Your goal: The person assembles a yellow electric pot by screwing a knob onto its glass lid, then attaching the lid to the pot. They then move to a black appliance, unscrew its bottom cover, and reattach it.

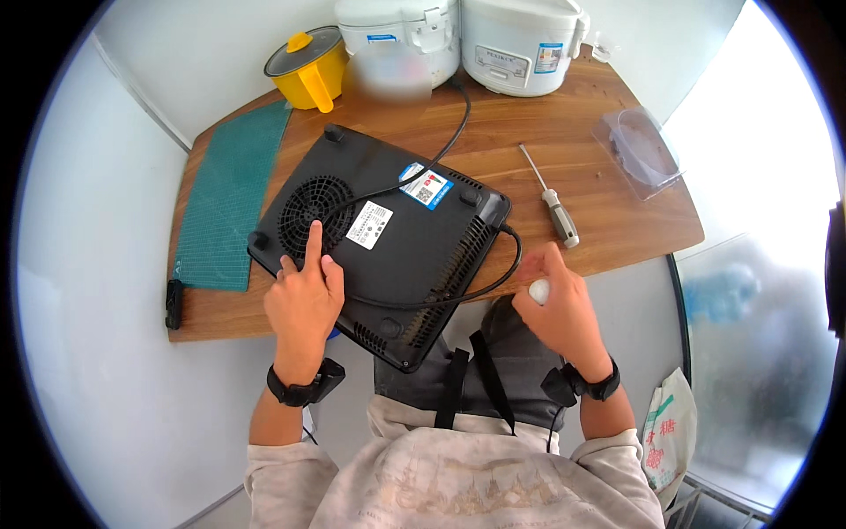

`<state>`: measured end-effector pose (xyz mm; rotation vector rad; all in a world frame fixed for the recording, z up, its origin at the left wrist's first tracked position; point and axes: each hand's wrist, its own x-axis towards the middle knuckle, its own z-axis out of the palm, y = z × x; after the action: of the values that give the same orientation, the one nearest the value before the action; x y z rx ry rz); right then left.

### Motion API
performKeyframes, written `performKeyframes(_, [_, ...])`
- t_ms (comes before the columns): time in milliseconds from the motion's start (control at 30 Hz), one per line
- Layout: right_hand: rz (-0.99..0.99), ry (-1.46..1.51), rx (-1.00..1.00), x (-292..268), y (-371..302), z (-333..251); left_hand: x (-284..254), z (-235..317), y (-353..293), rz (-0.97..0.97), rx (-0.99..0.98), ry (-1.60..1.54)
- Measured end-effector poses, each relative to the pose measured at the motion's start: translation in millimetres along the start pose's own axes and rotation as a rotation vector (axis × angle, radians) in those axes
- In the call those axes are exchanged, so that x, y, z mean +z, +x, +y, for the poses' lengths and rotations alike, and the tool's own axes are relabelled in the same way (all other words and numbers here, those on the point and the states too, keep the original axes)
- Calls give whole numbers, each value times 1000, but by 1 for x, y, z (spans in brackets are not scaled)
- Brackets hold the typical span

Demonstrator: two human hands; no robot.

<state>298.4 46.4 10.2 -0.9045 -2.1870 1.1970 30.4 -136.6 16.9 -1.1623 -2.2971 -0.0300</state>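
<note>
A black induction cooker (414,231) lies bottom up and slanted on the table, its near corner jutting past the front edge. My left hand (304,295) is over its left part, index finger stretched out at the round fan grille (304,201), thumb apart and the other fingers partly bent. The black power cord (458,301) loops across the cooker's underside. Beyond the table's front edge, to the right of the cooker, my right hand (564,304) is closed around a small white roundish thing (538,291), mostly hidden by the fingers. A screwdriver (557,212) with a grey and white handle lies beyond that hand.
A green cutting mat (231,198) lies at the left, with a small black object (174,304) by its near corner. At the back stand a yellow pot (308,75) and two white rice cookers (405,35). A clear plastic container (643,154) sits at the right.
</note>
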Motion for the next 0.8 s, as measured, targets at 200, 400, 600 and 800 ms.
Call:
performKeyframes(200, [-306,54,-129,9,-2,-8,-2,-4,5,-44,19,45])
performKeyframes(400, [-264,12,-122,15,6,-15,6,-11,5,77,76,37])
performKeyframes(600, [-227,98,50,14,31,-21,-3,-3,1,57,77,-37])
performKeyframes(800, [-132,61,22,22,54,-12,-12,11,5,4,70,-111])
